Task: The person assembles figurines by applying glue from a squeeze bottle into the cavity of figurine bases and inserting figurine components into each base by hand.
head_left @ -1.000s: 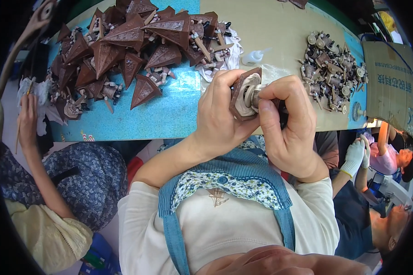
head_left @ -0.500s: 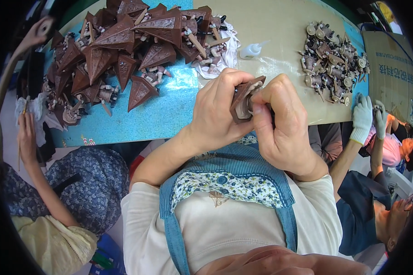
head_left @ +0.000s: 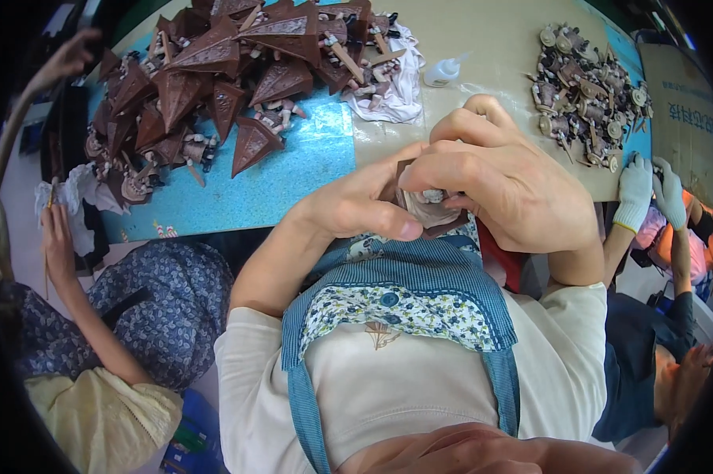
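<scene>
Above my apron, both hands work at a brown faceted piece [head_left: 442, 229] with a pale, hollow opening turned up toward me. My left hand [head_left: 356, 207] wraps around its side, thumb lying along the near rim. From the right, my right hand [head_left: 514, 186] closes over it with bent fingers at the opening. A small grey-white part [head_left: 431, 196] shows inside the hollow, below the right index finger. The far side of the piece is hidden by my fingers.
A heap of brown pointed pieces [head_left: 184, 91] with small figures fills the table's far left, by a white cloth [head_left: 400, 87]. A small dropper bottle [head_left: 443, 73] stands behind my hands. Small figures [head_left: 586, 103] lie right. Co-workers sit both sides; one wears white gloves [head_left: 635, 189].
The piece has turned so its opening faces up toward me. My right hand has gone from pinching at the opening to spreading over it; the left thumb now lies on the rim.
</scene>
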The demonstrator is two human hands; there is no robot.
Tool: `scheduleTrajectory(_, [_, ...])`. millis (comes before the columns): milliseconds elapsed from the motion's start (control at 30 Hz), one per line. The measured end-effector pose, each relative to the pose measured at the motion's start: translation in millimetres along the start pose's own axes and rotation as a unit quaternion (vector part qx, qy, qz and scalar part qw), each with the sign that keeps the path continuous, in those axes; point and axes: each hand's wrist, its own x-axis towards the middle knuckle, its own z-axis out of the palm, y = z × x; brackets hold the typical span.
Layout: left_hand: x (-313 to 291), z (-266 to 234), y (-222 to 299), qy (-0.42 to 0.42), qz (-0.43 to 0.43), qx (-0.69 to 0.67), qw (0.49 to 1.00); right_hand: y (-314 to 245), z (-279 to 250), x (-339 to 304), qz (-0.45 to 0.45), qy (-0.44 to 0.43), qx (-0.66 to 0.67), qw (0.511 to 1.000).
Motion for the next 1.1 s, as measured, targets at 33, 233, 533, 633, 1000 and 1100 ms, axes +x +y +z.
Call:
scheduleTrajectory(33, [-5, 2, -1, 0.011, -0.007, -0.022, 1.0, 2, 4, -2, -0.016, 0.001, 0.004, 1.0])
scheduleTrajectory(233, [-51, 28, 42, 0.146, 0.129, 0.397, 0.897, 29, 22, -51, 0.051, 0.336, 0.027, 0.94])
scheduleTrajectory(533, [-158, -48, 118, 0.691, 0.2, 0.617, 0.319, 112, 56, -62, 0.222, 0.318, 0.089, 0.917])
scheduleTrajectory(633, [-172, -64, 128, 0.719, 0.096, 0.643, 0.245, 116, 59, -55, 0.223, 0.307, 0.056, 0.924])
scheduleTrajectory(1000, [63, -9, 195, 0.246, 0.139, 0.85, 0.444, 124, 61, -49, 0.212, 0.316, 0.009, 0.925])
scheduleTrajectory(1100, [154, -11, 212, 0.237, -0.103, 0.811, 0.525, 125, 59, -49, 0.219, 0.326, 0.022, 0.919])
